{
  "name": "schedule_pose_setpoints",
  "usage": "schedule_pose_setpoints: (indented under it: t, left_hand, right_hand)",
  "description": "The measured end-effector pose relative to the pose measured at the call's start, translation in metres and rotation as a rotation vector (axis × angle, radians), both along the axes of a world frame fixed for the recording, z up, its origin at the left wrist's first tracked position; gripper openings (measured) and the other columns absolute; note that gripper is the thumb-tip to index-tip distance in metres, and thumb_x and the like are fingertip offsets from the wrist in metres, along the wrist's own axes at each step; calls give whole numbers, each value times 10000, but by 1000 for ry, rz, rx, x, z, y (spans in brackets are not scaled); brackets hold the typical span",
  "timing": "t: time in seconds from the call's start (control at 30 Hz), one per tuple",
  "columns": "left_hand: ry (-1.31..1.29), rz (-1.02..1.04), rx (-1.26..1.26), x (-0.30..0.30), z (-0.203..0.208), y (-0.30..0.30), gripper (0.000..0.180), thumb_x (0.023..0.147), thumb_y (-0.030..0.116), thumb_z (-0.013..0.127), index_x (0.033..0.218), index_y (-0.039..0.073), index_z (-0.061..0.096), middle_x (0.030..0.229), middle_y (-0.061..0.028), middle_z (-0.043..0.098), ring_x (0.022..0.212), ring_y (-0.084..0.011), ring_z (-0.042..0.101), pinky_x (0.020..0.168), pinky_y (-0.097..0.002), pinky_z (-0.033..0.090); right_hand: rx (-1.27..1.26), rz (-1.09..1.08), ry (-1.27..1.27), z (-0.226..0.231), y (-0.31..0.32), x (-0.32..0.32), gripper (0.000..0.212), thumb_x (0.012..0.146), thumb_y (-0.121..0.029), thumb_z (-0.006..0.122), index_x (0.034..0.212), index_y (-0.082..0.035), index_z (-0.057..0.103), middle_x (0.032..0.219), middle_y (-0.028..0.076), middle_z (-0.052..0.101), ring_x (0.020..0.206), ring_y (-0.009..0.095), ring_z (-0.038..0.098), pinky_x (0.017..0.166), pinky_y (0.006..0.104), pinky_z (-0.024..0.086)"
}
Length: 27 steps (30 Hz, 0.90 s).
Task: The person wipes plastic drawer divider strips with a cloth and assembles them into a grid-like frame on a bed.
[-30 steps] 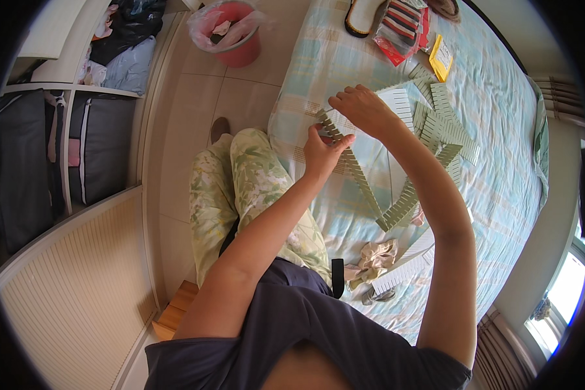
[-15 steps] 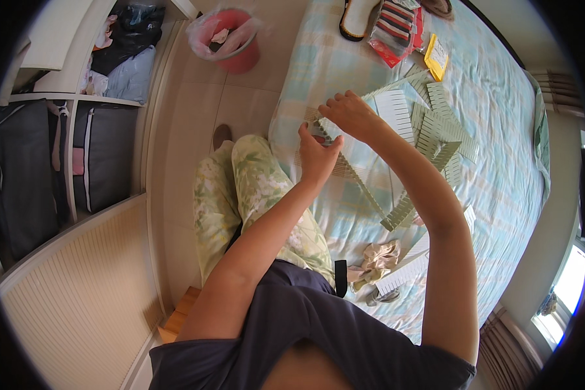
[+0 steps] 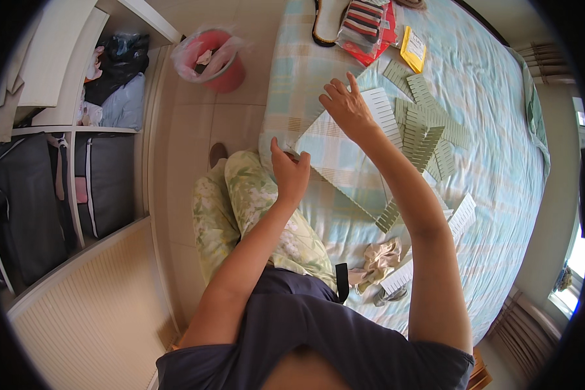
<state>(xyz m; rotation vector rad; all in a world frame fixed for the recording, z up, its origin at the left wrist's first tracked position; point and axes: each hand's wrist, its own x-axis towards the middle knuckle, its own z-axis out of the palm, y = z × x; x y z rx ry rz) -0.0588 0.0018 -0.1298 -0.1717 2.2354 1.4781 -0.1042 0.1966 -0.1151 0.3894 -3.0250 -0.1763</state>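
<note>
Pale-green slotted strip [image 3: 342, 191] lies over the bed [image 3: 500, 182], long axis running down-right from your left hand [image 3: 291, 173], the nearer of 2, grasp impossible to tell, while your right hand [image 3: 350, 109], fingers splayed, apparently empty, sits beyond and right of its upper end.

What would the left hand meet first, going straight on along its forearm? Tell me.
Most likely the green slotted strip: its near corner seems to lie just ahead of the left hand, perhaps already touching; depth is unclear. Beyond it lies the bed sheet.
</note>
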Motion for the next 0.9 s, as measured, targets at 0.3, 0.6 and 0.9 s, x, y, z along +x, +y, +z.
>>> schedule_pose_setpoints:
  t: [0.3,0.6,0.9]
  left_hand:
    - [474,-203,-102,-12,-20,-11,656,881,205,562,1417,-32,268,1401,-242,311,1299,-385,339,1068,-436,308]
    - [427,-530,-212,-52,-32,0,349,979,173,451,1260,-28,497,1119,-246,614,1059,-389,575,877,-441,460]
    - [525,-480,-259,-43,-35,5,296,975,152,447,1206,-6,541,1065,-228,625,990,-401,584,838,-450,463]
  right_hand:
    - [-502,-520,273,17,-11,65,592,788,63,497,1359,-74,423,1430,140,385,1354,314,326,1136,489,214]
    - [-910,-1315,313,5,-20,252,657,947,-328,559,1406,63,298,1380,262,400,1268,370,411,1067,423,306]
    - [-930,-1397,398,-38,-44,249,378,990,-103,400,1346,25,378,1294,227,505,1179,381,493,978,406,400]
